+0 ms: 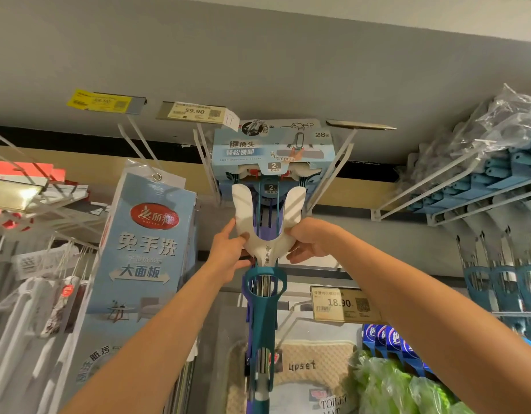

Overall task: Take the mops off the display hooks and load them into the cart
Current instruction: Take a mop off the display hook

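A: While we look up at the display, the biggest thing before us is the grey wall [258, 55] — it fills the whole upper half, with white display hooks [330, 180] jutting out below it.

B: Next in size we have the tall blue boxed mop [139, 258] hanging on the left, its panel printed in white characters, and the stacked blue mop heads [497, 180] under clear plastic on the right rack.

A: Then the mop [262, 240] itself, dead centre. Its head, wrapped in a blue card sleeve [273, 150], sits up between two hook arms, and its teal handle runs straight down toward us past the lower edge of the view.

B: We hold it by the white Y-shaped yoke just under the head. Our left hand [228, 252] grips the yoke's left branch, thumb curled over the front. Our right hand [309, 240] grips the right branch, fingers wrapped behind it.

A: Both forearms reach up from the bottom corners. We see no cart from here.

B: Smaller things: a beige bath mat [312, 366] lettered "upset" behind the handle, and green plastic-wrapped goods [392, 389] at lower right.

A: Smallest — the price tags. One [195, 110] reads 59.90 above the mop, another [342, 304] reads 18.90 by our right forearm, and a yellow one [98, 100] sits further left.
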### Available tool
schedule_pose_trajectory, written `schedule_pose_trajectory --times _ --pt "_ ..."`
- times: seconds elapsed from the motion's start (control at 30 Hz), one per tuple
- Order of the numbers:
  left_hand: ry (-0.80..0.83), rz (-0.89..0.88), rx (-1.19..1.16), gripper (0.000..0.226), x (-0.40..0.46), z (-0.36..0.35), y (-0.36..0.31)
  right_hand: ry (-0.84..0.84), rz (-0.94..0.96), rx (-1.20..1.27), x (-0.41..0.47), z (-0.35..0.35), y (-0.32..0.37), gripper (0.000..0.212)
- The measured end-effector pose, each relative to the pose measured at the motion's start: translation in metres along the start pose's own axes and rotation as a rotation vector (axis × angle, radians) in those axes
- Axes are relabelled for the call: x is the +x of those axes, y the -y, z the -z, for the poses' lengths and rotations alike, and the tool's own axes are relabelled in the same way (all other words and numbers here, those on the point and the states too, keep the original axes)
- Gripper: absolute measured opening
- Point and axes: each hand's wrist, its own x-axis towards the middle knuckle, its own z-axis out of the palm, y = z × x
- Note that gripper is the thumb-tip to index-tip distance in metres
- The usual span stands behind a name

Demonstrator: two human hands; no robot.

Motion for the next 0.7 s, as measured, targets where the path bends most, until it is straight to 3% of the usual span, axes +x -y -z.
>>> schedule_pose_trajectory --times 0.3,0.43,0.7 --pt "-0.063 -0.091 0.062 0.064 0.002 0.002 -0.005 -0.01 0.018 0.162 0.002 -0.001 0.009 0.012" --pt "-0.085 -0.127 0.118 0.063 0.002 0.007 -0.016 0.028 0.009 0.234 0.004 -0.004 0.014 0.025" --pt "-0.008 -0.052 0.073 0.06 -0.003 0.014 -0.008 0.015 -0.035 0.087 0.008 -0.007 0.012 0.017"
